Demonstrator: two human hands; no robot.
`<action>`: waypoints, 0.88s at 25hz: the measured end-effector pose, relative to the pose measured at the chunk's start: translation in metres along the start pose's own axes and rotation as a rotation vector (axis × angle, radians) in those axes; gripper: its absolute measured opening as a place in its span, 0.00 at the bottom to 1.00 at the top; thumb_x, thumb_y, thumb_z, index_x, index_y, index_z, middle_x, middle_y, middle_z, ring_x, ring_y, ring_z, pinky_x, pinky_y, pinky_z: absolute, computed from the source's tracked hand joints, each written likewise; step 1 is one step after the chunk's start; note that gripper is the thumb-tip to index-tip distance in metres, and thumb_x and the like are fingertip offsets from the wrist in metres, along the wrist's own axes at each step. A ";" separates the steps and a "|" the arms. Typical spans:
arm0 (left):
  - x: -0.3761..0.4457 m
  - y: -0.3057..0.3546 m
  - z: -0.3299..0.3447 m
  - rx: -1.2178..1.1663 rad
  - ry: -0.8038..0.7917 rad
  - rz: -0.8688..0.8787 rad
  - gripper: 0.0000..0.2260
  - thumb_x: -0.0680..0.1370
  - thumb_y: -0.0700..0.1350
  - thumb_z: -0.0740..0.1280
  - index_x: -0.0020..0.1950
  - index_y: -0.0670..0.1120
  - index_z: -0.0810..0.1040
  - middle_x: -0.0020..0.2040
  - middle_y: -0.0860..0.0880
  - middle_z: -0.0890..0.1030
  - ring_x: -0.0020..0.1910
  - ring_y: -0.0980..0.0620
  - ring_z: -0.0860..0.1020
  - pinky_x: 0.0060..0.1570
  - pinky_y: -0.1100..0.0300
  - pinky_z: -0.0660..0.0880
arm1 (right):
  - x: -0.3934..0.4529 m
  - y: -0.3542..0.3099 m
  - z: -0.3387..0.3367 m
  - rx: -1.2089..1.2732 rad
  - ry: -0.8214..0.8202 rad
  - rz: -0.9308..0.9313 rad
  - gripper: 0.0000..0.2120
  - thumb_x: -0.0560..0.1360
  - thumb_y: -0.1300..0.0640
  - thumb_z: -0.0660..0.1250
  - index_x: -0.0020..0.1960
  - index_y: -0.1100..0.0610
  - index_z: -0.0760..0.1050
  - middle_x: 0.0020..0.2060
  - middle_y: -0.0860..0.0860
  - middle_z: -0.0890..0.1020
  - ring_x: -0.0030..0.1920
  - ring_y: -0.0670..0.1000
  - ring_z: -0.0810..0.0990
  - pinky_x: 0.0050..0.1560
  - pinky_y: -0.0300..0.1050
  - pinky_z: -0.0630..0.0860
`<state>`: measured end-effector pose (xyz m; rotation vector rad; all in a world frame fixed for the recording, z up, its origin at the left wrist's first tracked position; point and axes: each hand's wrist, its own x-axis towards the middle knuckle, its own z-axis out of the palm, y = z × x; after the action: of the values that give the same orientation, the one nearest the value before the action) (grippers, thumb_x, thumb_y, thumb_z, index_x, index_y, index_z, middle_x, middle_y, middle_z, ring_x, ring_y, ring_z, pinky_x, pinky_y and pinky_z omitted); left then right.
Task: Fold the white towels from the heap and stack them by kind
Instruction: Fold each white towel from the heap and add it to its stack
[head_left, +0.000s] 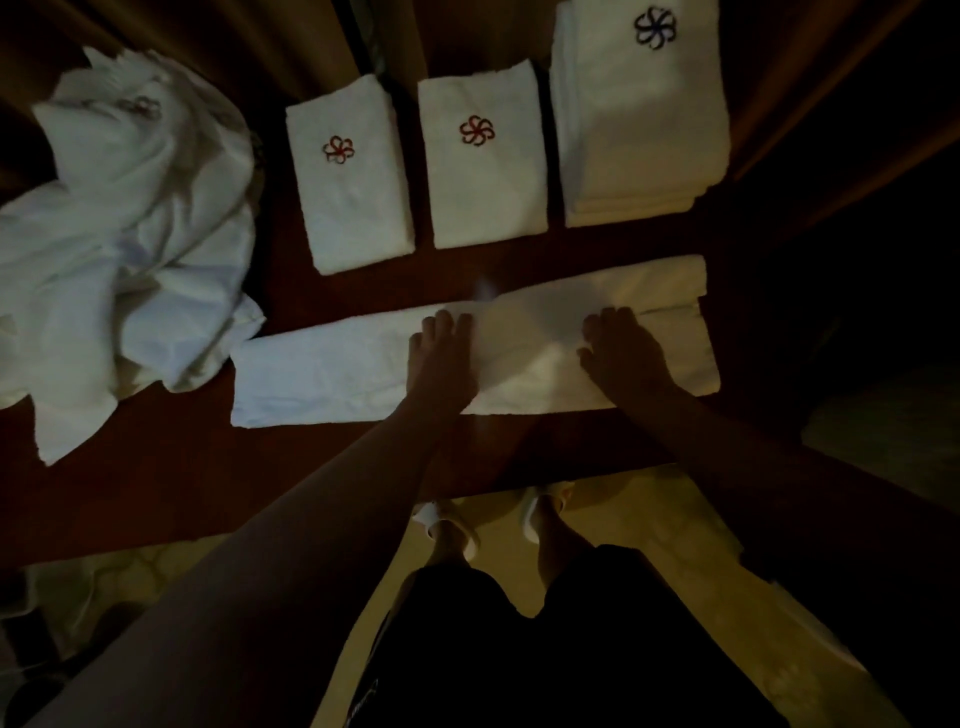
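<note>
long folded towel (337, 374) lies crosswise along the table (156, 493) edge, axis left-right; left hand (441, 358) flat at its middle, right hand (626, 353) flat on the doubled right part, neither gripping.

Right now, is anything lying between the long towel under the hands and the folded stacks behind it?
Nothing visible does. The long towel lies flat under the left hand and right hand. Only a bare strip of dark table separates it from the two red-flower stacks and the blue-flower stack. The heap sits off to the left.
</note>
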<state>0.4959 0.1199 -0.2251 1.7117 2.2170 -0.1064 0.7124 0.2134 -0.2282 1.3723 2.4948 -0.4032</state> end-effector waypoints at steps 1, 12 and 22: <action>0.002 0.012 0.001 -0.027 0.039 0.076 0.27 0.68 0.40 0.70 0.67 0.42 0.70 0.61 0.39 0.72 0.57 0.40 0.71 0.54 0.48 0.73 | 0.004 0.009 -0.003 -0.032 0.049 0.025 0.20 0.76 0.55 0.64 0.65 0.62 0.68 0.62 0.62 0.71 0.62 0.62 0.69 0.56 0.56 0.72; 0.027 0.062 0.017 0.012 -0.022 0.060 0.18 0.78 0.42 0.61 0.68 0.41 0.70 0.68 0.41 0.70 0.62 0.43 0.71 0.53 0.51 0.73 | 0.034 0.066 0.003 -0.030 0.036 -0.042 0.19 0.76 0.56 0.65 0.64 0.63 0.68 0.62 0.63 0.71 0.61 0.64 0.69 0.52 0.61 0.74; 0.040 0.053 0.002 -0.023 0.094 0.061 0.10 0.81 0.44 0.61 0.58 0.42 0.77 0.56 0.43 0.78 0.55 0.44 0.74 0.45 0.51 0.75 | 0.026 0.066 -0.015 -0.173 0.197 -0.141 0.13 0.68 0.62 0.68 0.51 0.62 0.73 0.44 0.61 0.78 0.44 0.61 0.79 0.25 0.45 0.73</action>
<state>0.5383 0.1712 -0.2321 1.8049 2.2202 0.0139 0.7533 0.2727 -0.2315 1.2266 2.7211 -0.0784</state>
